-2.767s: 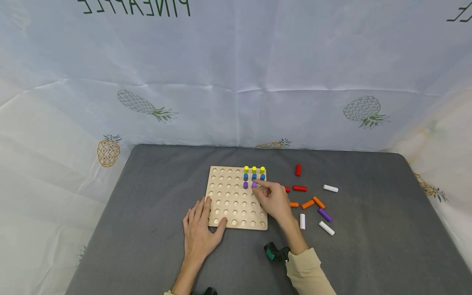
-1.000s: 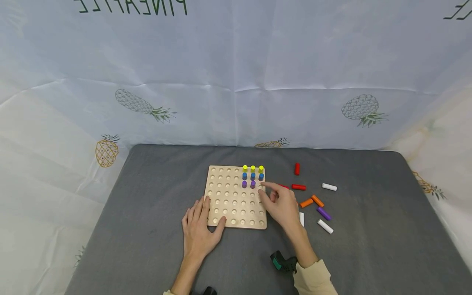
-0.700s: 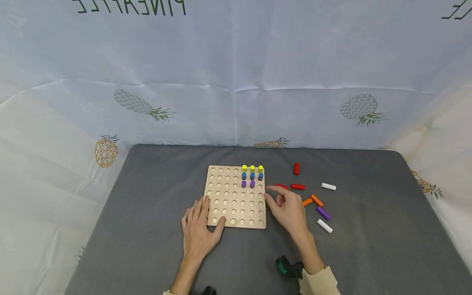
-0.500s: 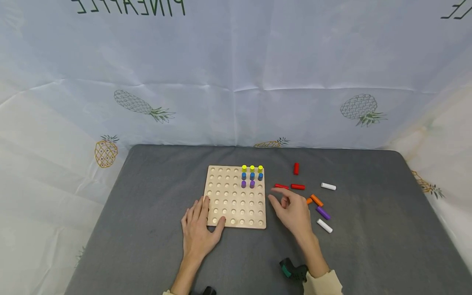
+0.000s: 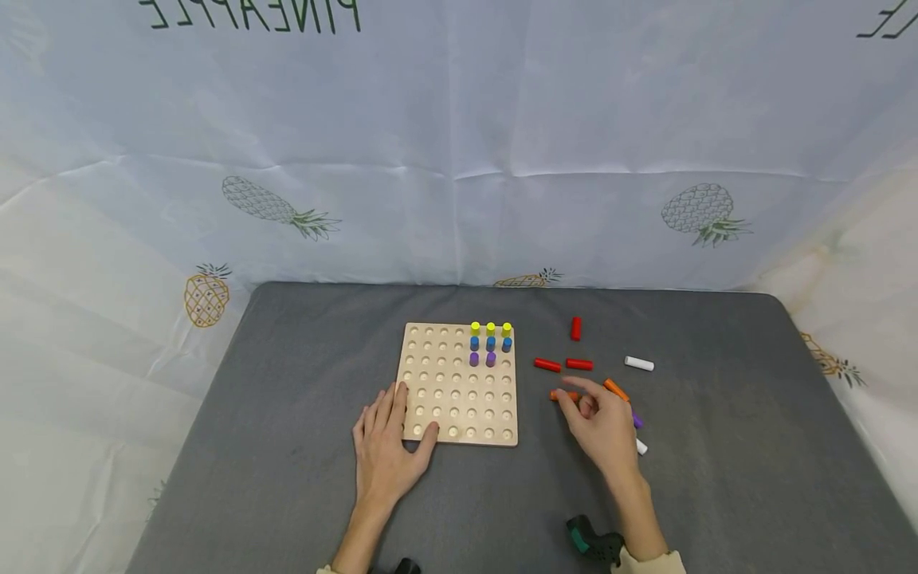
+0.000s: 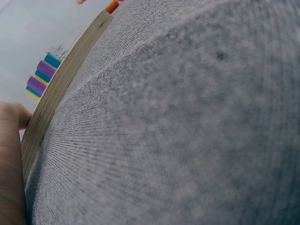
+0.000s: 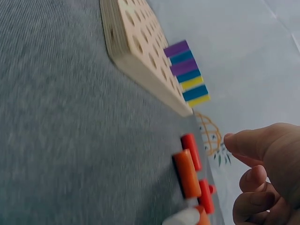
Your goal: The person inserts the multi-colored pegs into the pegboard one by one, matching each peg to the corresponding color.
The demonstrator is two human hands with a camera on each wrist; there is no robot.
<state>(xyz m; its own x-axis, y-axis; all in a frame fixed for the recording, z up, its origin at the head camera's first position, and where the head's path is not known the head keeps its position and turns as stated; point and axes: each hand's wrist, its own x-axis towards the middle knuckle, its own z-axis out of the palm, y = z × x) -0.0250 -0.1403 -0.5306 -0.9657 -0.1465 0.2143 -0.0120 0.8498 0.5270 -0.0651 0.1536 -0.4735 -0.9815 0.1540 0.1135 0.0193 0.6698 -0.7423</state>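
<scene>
A pale wooden pegboard with rows of round holes lies on the grey table. Yellow pegs, blue pegs and two purple pegs stand upright at its far right corner. My left hand rests at the board's near left corner, fingers along the left edge and thumb at the front edge. Right of the board, my right hand hovers over the loose pegs, thumb and index finger apart with nothing between them. Nearest to it lies an orange peg, partly covered by the thumb in the head view.
Red pegs lie beyond my right hand. A white peg lies farther right. Another orange peg, a purple peg and a white peg are beside the hand, the last two partly hidden. A pineapple-print cloth hangs behind the table.
My right hand released the second purple peg in the board, then withdrew rightward and toward me, over the orange pegs. The left hand has stayed on the board.
</scene>
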